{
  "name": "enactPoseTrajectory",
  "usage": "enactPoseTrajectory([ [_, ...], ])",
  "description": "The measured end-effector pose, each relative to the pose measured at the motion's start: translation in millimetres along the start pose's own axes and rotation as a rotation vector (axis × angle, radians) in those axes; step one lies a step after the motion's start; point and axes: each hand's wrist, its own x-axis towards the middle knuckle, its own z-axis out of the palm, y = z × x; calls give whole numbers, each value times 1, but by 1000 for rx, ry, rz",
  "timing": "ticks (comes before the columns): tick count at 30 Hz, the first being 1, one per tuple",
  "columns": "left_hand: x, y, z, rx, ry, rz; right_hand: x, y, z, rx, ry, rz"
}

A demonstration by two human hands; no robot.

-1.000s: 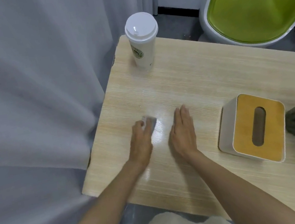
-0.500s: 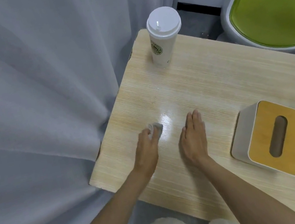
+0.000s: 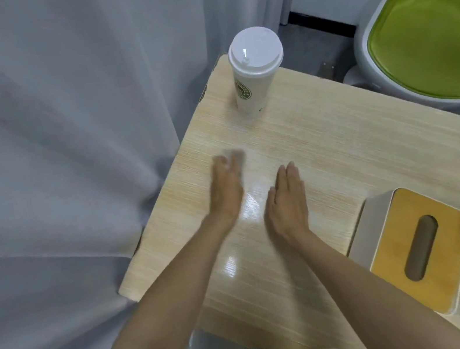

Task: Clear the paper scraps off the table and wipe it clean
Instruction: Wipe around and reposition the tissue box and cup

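Left hand [image 3: 225,189] round tissue wad [image 3: 236,156] on table [image 3: 341,148]; right hand [image 3: 287,199] flat alongside

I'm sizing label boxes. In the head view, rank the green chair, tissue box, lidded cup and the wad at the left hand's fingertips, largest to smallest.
green chair
tissue box
lidded cup
wad, blurred, partly under the left hand

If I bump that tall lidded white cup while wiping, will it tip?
Probably tips easily: the cup is tall and narrows toward its base. It stands close to the table corner, so it could fall off. The lid is on, which may limit spills.
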Motion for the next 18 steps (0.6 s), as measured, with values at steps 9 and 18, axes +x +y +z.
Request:
enactPoseTrajectory([
  [9, 44, -10, -79, 252, 193, -81, -8, 32, -8, -24, 39, 3],
  [18, -65, 1, 28, 216, -367, 140, -20, 50, -7, -64, 116, 33],
])
